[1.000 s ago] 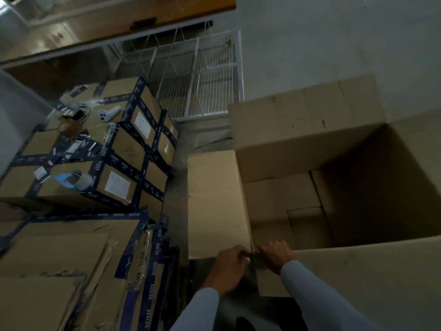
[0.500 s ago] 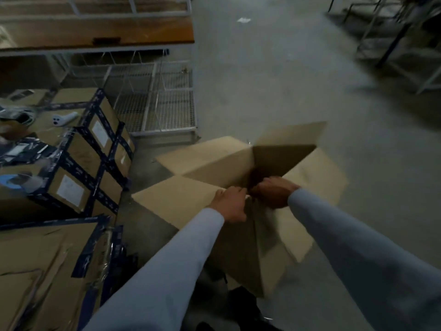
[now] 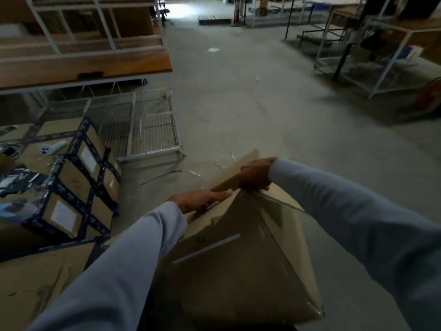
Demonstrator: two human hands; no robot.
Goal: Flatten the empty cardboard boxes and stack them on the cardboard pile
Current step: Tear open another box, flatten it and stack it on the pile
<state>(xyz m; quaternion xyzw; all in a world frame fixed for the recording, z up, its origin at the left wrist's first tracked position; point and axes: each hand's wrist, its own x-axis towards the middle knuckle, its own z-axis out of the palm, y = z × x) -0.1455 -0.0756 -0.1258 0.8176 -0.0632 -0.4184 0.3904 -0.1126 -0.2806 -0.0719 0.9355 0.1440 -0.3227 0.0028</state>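
A large brown cardboard box (image 3: pixel 241 261) hangs in front of me, tipped on a corner, a strip of pale tape across its near face. My right hand (image 3: pixel 256 174) is closed on a flap at the box's top edge. My left hand (image 3: pixel 200 199) lies with fingers stretched flat along the top edge just to the left, pressing on the cardboard. Flattened cardboard sheets (image 3: pixel 35 278) with dark tape lie as a pile at the lower left.
Taped, labelled cartons (image 3: pixel 78 173) are stacked at the left, with a white handheld device (image 3: pixel 51 147) on top. A white wire cage (image 3: pixel 145 125) stands behind them under a wooden shelf (image 3: pixel 83 65). Metal racks (image 3: pixel 372 56) line the far right. Bare concrete floor (image 3: pixel 250 103) stretches ahead.
The box has been lifted and turned from lying open on the floor to hanging on a corner. Its flaps have folded in. My view has risen toward the aisle.
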